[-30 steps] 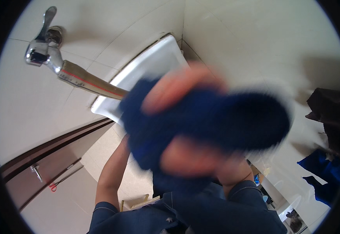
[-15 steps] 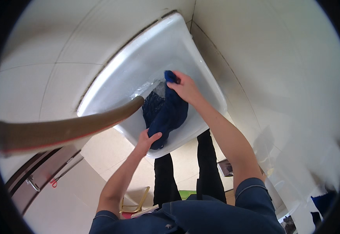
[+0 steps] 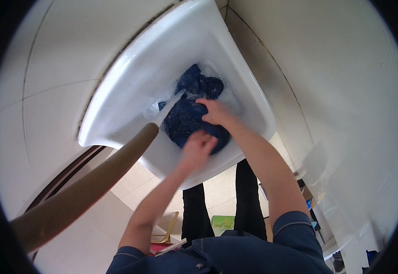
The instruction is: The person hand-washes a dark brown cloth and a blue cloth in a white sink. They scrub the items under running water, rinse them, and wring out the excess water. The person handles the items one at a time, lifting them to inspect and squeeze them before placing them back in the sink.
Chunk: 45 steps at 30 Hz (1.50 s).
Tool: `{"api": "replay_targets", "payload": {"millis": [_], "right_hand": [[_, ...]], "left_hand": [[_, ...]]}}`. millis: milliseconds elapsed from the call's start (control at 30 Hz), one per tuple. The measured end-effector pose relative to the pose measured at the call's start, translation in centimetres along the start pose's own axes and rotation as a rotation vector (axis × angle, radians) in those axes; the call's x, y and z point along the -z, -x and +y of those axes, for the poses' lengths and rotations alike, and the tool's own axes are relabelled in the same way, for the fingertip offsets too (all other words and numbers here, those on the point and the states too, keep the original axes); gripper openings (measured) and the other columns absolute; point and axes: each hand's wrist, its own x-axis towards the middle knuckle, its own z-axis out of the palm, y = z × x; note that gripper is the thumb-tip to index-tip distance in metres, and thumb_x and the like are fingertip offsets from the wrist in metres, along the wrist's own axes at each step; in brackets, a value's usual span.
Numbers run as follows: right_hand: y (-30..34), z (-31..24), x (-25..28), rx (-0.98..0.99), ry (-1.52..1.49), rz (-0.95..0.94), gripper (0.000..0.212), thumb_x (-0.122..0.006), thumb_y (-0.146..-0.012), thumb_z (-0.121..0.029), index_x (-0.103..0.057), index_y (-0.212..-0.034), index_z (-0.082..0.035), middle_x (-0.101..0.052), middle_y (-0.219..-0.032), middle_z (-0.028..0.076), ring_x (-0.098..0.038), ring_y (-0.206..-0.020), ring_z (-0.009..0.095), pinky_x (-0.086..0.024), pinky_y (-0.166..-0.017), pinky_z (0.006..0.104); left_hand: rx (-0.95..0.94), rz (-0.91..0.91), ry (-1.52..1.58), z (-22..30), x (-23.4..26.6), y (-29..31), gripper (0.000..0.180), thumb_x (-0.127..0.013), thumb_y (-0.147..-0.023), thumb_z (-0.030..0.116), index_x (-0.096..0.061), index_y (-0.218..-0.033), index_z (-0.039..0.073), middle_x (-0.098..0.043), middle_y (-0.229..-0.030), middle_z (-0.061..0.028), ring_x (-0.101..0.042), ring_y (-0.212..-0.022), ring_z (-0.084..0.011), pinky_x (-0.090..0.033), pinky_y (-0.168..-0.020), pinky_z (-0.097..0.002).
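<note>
Wet dark blue cloth [image 3: 180, 119] lies bunched in water inside a white corner basin [image 3: 130, 102]. My left hand [image 3: 199, 148] is closed over the near part of the cloth, its fingers curled and a little blurred. Farther right, my right hand [image 3: 216, 112] rests on the cloth, thumb and forefinger apart; its other fingers are partly hidden. A brown hose [image 3: 116, 166] comes in from the lower left, its end over the basin's left side. From it a stream of water [image 3: 170, 107] runs onto the cloth's middle.
Tiled walls [image 3: 62, 55] enclose the basin's far left and right sides. My legs [image 3: 194, 210] stand close to its near edge. On the floor lies a green flat thing [image 3: 223, 222], and a gold-coloured frame [image 3: 169, 230] stands left of it.
The cloth, held stretched between both hands before, now lies down in the basin. My left hand has moved right and up, my right hand slightly down off the cloth's far end. The hose has swung lower.
</note>
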Motion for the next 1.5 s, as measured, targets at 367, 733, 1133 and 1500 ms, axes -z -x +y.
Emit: {"api": "replay_targets", "payload": {"millis": [367,733,1133,1500], "right_hand": [[-1.9,-1.2,2.9,-0.118,0.329,0.152,0.072,-0.069,-0.076,-0.021,-0.037,-0.139,-0.030,-0.048,-0.127,0.016,-0.053,-0.112,0.037,-0.046,-0.088,0.0602],[-3.0,1.8,-0.5,-0.015,0.198,0.249,0.077,-0.067,-0.072,-0.014,-0.040,-0.142,-0.030,-0.059,-0.114,0.017,-0.062,-0.099,0.038,-0.051,-0.083,0.0466],[14.1,-13.9,-6.6,0.609,-0.220,0.265,0.035,-0.068,-0.068,-0.019,-0.066,-0.103,-0.020,-0.056,-0.091,0.014,-0.057,-0.070,0.028,-0.045,-0.065,0.0395],[1.2,-7.1,0.4,-0.008,-0.038,0.432,0.042,-0.066,-0.077,-0.051,-0.066,-0.101,-0.016,-0.068,-0.095,0.014,-0.066,-0.086,0.035,-0.052,-0.076,0.0459]], "left_hand": [[0.256,-0.290,-0.576,-6.8,1.3,-3.2,0.026,-0.063,-0.079,0.026,-0.070,-0.092,0.005,-0.067,-0.088,-0.0207,-0.065,-0.086,-0.0362,-0.051,-0.081,-0.0452],[0.452,0.485,0.698,-11.5,2.5,-7.9,0.038,-0.058,-0.092,0.028,-0.056,-0.124,0.009,-0.062,-0.122,-0.0108,-0.058,-0.108,-0.0255,-0.047,-0.091,-0.0381],[0.198,-0.014,1.949,-7.0,3.9,-3.7,0.049,-0.038,-0.098,0.046,-0.050,-0.130,0.011,-0.055,-0.130,-0.0117,-0.051,-0.118,-0.0273,-0.037,-0.105,-0.0426],[0.437,0.383,1.480,-2.7,2.9,-3.7,0.037,-0.046,-0.096,0.030,-0.056,-0.123,0.006,-0.062,-0.119,-0.0051,-0.062,-0.105,-0.0227,-0.049,-0.095,-0.0405]]}}
